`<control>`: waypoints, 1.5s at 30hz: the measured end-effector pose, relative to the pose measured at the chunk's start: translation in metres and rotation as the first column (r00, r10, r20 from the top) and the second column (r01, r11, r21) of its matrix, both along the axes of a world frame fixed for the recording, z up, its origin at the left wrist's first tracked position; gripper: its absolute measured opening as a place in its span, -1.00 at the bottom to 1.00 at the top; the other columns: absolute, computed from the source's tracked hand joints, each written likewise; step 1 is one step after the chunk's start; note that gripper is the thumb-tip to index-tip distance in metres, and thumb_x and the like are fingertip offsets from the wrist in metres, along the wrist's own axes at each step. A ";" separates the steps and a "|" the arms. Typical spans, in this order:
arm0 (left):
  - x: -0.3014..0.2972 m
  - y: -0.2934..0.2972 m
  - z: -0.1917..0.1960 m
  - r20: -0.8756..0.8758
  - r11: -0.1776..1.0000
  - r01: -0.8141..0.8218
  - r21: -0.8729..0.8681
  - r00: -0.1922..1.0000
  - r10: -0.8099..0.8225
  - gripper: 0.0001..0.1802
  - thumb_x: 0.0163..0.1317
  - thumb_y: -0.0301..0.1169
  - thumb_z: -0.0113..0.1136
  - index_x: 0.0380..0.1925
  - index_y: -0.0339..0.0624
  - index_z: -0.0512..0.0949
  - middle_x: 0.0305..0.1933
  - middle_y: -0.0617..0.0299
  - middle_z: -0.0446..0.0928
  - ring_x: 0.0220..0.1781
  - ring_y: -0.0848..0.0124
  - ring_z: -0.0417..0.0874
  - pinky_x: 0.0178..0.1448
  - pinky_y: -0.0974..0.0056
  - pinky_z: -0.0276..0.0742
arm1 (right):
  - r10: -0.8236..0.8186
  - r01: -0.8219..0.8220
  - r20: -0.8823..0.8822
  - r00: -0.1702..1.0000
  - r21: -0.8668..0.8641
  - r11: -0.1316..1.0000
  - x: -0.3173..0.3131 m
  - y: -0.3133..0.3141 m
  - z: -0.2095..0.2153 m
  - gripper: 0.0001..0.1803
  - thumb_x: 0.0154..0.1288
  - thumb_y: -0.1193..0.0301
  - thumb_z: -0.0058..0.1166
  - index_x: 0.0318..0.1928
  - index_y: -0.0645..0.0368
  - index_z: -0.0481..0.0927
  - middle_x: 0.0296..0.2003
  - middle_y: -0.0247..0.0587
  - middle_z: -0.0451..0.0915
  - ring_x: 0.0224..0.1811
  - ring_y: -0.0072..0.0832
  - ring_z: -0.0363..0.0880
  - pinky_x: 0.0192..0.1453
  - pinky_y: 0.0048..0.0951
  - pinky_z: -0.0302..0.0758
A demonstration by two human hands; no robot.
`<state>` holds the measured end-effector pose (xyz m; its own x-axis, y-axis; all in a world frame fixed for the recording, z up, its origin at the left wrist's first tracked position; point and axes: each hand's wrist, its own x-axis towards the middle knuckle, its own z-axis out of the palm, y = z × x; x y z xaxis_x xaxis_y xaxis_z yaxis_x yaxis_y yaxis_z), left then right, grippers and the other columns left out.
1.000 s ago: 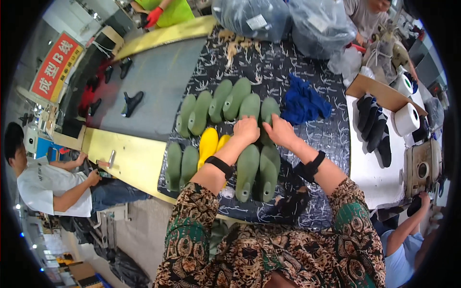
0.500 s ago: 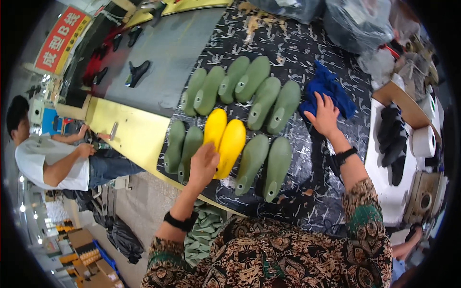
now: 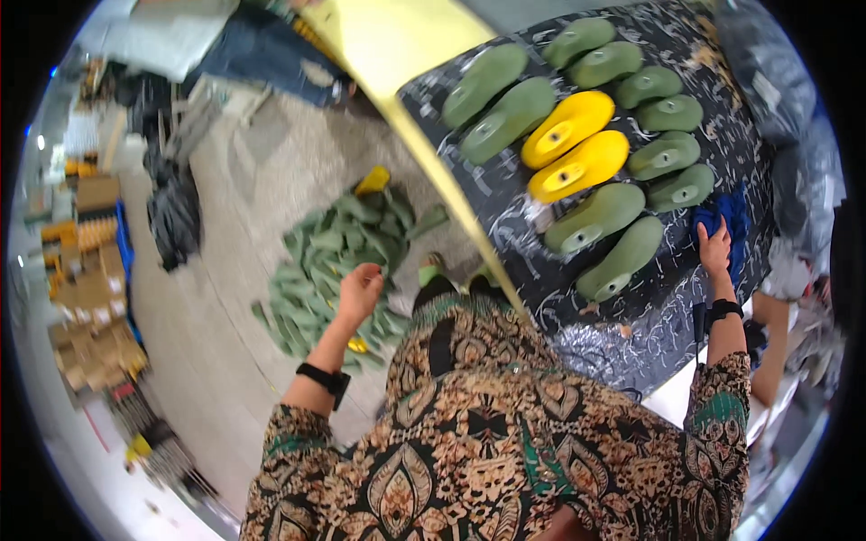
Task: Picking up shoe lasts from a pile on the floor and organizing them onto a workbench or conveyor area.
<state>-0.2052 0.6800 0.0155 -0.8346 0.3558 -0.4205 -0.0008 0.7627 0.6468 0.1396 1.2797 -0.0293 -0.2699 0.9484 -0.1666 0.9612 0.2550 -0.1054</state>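
Observation:
My left hand (image 3: 359, 290) reaches down off the table toward a heap of green shoe lasts (image 3: 329, 257) on the floor; its fingers are curled and hold nothing I can see. My right hand (image 3: 715, 250) rests on a blue cloth (image 3: 732, 216) at the right side of the patterned table (image 3: 672, 311). On that table lie several green shoe lasts (image 3: 597, 218) in rows, with two yellow lasts (image 3: 577, 165) among them.
A yellow table edge (image 3: 397, 63) runs up from my body. One yellow last (image 3: 372, 180) lies atop the floor heap. Black bags (image 3: 173, 216) and stacked boxes (image 3: 90, 298) stand at the left. Clear plastic bags (image 3: 776, 99) sit at the table's far side.
My view has swung left and down to the floor. My left hand left the lasts on the table and dropped toward the floor heap. My right hand stayed on the blue cloth.

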 end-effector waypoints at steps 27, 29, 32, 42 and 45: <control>0.032 -0.227 -0.193 0.686 0.716 -0.696 0.048 0.544 0.483 -0.68 0.22 -0.34 0.07 -0.09 -0.31 0.45 -0.31 0.15 0.55 -0.37 0.39 0.60 -0.29 0.37 0.54 | 0.142 -0.374 -0.346 0.928 -0.865 0.336 -0.294 -0.482 -0.256 -0.77 0.07 0.31 0.10 -0.44 0.25 0.53 -0.54 -0.17 0.55 -0.45 -0.46 0.53 -0.35 -0.38 0.44; 0.024 -0.208 -0.230 0.759 0.678 -0.735 -0.011 0.435 0.485 -0.67 0.22 -0.32 0.09 -0.09 -0.31 0.44 -0.30 0.14 0.55 -0.35 0.38 0.61 -0.27 0.35 0.55 | 0.162 -0.346 -0.307 0.938 -0.865 0.363 -0.299 -0.470 -0.317 -0.77 0.07 0.31 0.09 -0.43 0.26 0.54 -0.53 -0.12 0.56 -0.44 -0.39 0.56 -0.33 -0.34 0.45; 0.028 -0.191 -0.285 0.811 0.668 -0.744 -0.021 0.379 0.446 -0.66 0.20 -0.41 0.06 -0.07 -0.40 0.41 -0.42 0.16 0.53 -0.45 0.47 0.56 -0.40 0.42 0.46 | 0.314 -0.448 -0.329 0.891 -0.752 0.483 -0.308 -0.475 -0.374 -0.76 0.06 0.32 0.09 -0.39 0.27 0.54 -0.48 0.02 0.57 -0.39 -0.15 0.57 -0.28 -0.23 0.46; -0.036 -0.059 -0.566 0.916 0.688 -0.696 0.205 0.385 0.116 -0.65 0.20 -0.33 0.06 -0.06 -0.30 0.43 -0.23 0.18 0.55 -0.29 0.40 0.59 -0.18 0.35 0.51 | 0.573 -0.500 -0.129 0.809 -0.662 0.558 -0.428 -0.414 -0.561 -0.48 0.16 0.21 0.08 -0.03 0.42 0.42 -0.08 0.23 0.47 0.01 -0.01 0.46 0.02 -0.21 0.40; -0.057 -0.011 -0.610 0.974 0.570 -0.822 -0.002 0.126 0.186 -0.49 0.20 -0.17 0.12 0.02 -0.32 0.35 -0.11 0.05 0.50 -0.15 0.31 0.56 -0.06 0.28 0.49 | 0.417 -0.375 -0.108 0.903 -0.672 0.638 -0.445 -0.400 -0.614 -0.29 0.18 0.13 0.07 0.14 0.47 0.25 0.10 0.27 0.35 0.15 0.00 0.36 0.13 -0.22 0.35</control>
